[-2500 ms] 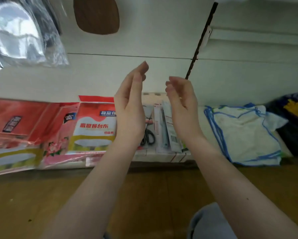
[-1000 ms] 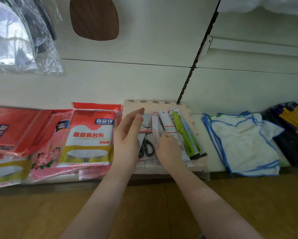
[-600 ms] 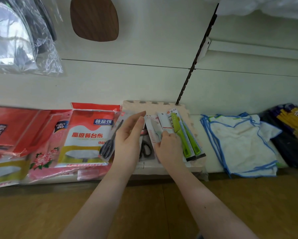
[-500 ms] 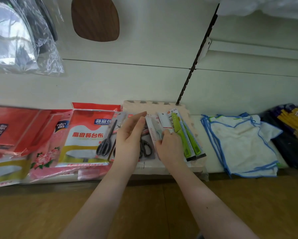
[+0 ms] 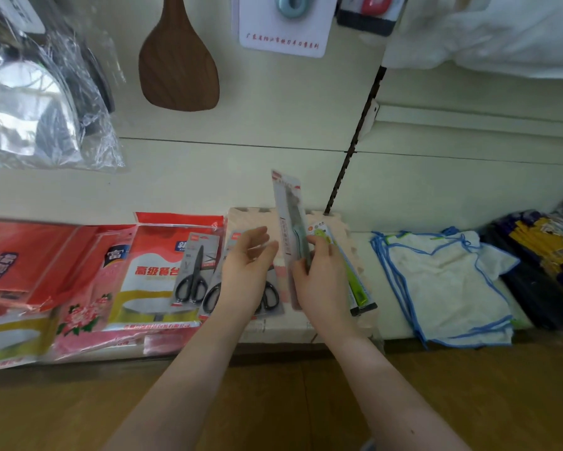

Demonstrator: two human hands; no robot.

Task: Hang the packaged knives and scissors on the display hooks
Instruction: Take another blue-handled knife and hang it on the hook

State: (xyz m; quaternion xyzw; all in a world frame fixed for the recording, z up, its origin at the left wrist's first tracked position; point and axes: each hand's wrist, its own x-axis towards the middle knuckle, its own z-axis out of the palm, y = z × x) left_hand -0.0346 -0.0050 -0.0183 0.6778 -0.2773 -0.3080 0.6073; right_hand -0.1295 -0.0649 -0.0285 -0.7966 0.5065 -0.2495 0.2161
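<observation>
A packaged knife [image 5: 289,229] is gripped near its lower end by the right hand [image 5: 320,281] and is held nearly upright, its top tilted slightly left, above the shelf [image 5: 345,327]. The left hand [image 5: 247,275] is held open just left of the knife, palm turned toward it, fingers spread and gripping nothing. Three packs of black scissors are seen on the shelf: one [image 5: 193,271] lies on a red and white bag [image 5: 150,271], a second [image 5: 213,292] lies just right of it, and a third [image 5: 270,296] is partly hidden behind the left hand. A green knife pack [image 5: 355,288] lies on a foam mat [image 5: 348,242] just right of the right hand. Blue-edged cloths [image 5: 442,284] are stacked further right. A wooden spatula [image 5: 176,60] hangs on the wall above.
</observation>
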